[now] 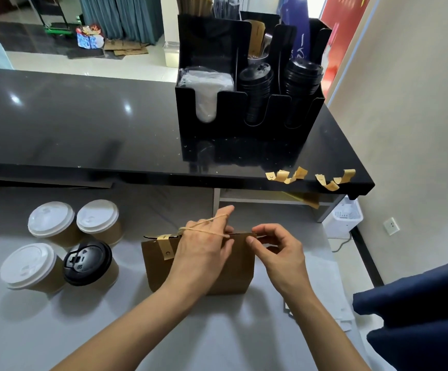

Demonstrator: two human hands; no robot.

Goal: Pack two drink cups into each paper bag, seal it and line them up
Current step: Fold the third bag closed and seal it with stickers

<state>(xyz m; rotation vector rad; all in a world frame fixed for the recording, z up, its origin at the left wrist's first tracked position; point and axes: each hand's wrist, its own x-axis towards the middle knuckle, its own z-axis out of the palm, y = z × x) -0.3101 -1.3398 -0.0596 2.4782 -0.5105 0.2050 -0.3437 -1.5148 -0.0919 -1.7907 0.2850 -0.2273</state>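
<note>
On the left of the grey table (43,330) stand four paper cups in a tight cluster: two white-lidded ones at the back (51,220) (98,216), another white-lidded cup (28,266) in front, and a black-lidded cup (87,262) just beside it, touching or nearly so. To their right, about mid-table, a brown paper bag (158,266) stands upright with its top folded shut; a tan sticker strip (165,246) is folded over the top edge near its left corner. The left hand (204,247) lies over the bag's top and front, fingers mostly straight and pressing the folded edge, with the bag's twine handle (204,228) looped across the back of the fingers. Just to the right, the right hand (279,247) pinches something small at the bag's top right corner between thumb and forefinger; what it holds is too small to tell. Behind the bag runs a glossy black counter (70,116), carrying a black organiser (212,44) that holds stacked black lids (256,84) and white napkins (206,84). Near the counter's front right edge lie curled tan sticker scraps (287,175). At far right a dark blue cloth (418,311) overlaps the table's edge.
</note>
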